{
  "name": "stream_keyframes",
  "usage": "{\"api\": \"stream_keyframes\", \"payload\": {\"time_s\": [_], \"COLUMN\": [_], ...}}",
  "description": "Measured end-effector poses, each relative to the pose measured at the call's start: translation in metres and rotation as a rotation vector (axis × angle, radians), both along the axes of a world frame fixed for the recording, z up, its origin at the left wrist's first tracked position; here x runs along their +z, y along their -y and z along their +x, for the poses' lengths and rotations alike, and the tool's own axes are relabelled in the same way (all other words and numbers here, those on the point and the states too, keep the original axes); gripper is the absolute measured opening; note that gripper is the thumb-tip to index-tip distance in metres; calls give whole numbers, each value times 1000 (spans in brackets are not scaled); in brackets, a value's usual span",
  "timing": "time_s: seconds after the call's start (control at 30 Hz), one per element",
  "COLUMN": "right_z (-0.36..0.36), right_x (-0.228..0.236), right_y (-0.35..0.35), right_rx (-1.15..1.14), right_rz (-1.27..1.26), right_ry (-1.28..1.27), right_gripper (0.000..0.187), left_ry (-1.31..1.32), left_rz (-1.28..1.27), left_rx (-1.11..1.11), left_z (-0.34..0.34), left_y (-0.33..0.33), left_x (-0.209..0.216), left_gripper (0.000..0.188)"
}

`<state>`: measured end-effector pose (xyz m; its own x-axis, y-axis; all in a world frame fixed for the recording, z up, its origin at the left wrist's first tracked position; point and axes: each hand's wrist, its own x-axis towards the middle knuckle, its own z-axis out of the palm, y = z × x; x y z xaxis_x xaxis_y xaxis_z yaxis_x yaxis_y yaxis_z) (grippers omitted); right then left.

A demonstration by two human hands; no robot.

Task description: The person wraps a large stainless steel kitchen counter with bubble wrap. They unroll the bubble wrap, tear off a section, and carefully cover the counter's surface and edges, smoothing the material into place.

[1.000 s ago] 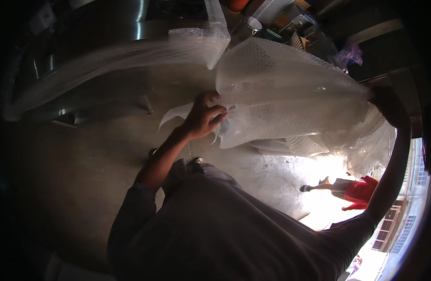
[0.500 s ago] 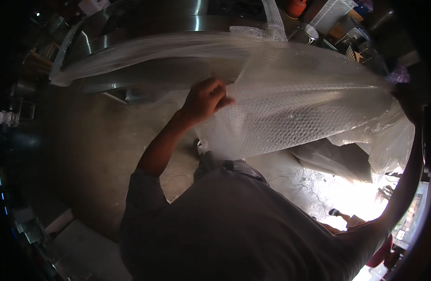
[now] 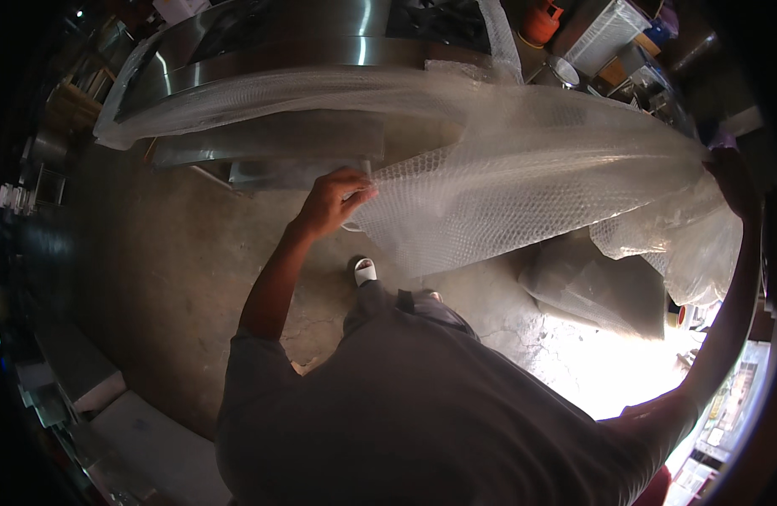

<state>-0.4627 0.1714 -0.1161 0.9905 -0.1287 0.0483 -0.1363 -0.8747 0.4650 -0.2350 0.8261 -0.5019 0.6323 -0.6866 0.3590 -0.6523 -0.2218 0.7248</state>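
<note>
A wide sheet of clear bubble wrap (image 3: 523,185) stretches between my two hands in front of my body. My left hand (image 3: 334,201) pinches its near left corner, fingers closed on the plastic. Far out at the right, my right hand (image 3: 734,181) grips the other end, though its fingers are dark and partly hidden. Beyond the sheet stands a steel stove-like unit (image 3: 287,51) with dark burner areas on top. More bubble wrap hangs along its near edge and over its top.
An orange gas cylinder (image 3: 540,24) and a wrapped box (image 3: 606,38) stand at the far right. A plastic-covered bulky item (image 3: 604,282) sits on the floor beneath the sheet's right part. Pale boxes (image 3: 144,438) lie at the lower left. Bright light falls on the floor at right.
My left hand has moved left and slightly nearer, drawing the sheet's corner with it. My right hand stays at about the same place, holding the far end.
</note>
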Motion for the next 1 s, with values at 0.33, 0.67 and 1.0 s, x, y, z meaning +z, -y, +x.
{"api": "stream_keyframes", "payload": {"time_s": [0.33, 0.67, 1.0], "right_z": [-3, 17, 59], "right_x": [-14, -36, -70], "right_y": [28, -1, -101], "right_rx": [-39, -83, 27], "right_rz": [90, 313, 379], "right_ry": [12, 127, -66], "right_gripper": [32, 31, 30], "left_ry": [-213, -99, -71], "left_rz": [-182, -239, -107], "left_rx": [211, 450, 927], "left_z": [29, 38, 26], "left_y": [-28, -44, -72], "left_x": [54, 125, 134], "left_gripper": [18, 22, 16]}}
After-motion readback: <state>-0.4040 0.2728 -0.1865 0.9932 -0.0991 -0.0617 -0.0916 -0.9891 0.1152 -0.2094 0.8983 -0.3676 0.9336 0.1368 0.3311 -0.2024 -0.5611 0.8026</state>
